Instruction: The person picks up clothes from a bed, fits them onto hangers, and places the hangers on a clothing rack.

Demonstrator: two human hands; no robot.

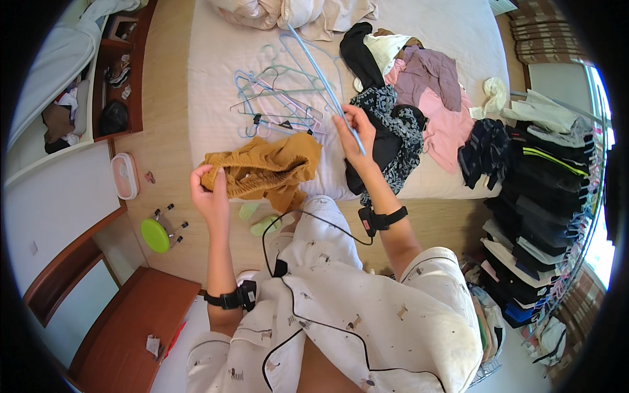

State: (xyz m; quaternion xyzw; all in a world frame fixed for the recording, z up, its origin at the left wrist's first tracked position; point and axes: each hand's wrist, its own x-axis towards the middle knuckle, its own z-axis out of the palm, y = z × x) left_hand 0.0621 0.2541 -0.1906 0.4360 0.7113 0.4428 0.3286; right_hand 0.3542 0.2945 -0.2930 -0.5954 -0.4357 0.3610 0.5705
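My left hand (210, 189) grips the elastic waistband of mustard-brown trousers or shorts (265, 164), which lie partly on the bed's front edge, the waist gaping. In my right hand (356, 130) is a light blue clothes hanger (319, 73), seen nearly edge-on and held up over the bed. Beyond the brown garment lies a tangle of blue, green and pink hangers (280, 98), some with black clips. Right of my right hand spreads a heap of clothes: a black and white patterned garment (408, 130), a pink one (444, 127), a mauve one (427, 73) and a black one (361, 54).
A rack of hanging dark clothes (545, 196) stands at the right, by the window. Crumpled bedding (295, 12) lies at the bed's far side. On the floor at left are a green stool (155, 236), a lidded box (125, 176) and green slippers (265, 225). A black cable hangs between my wrists.
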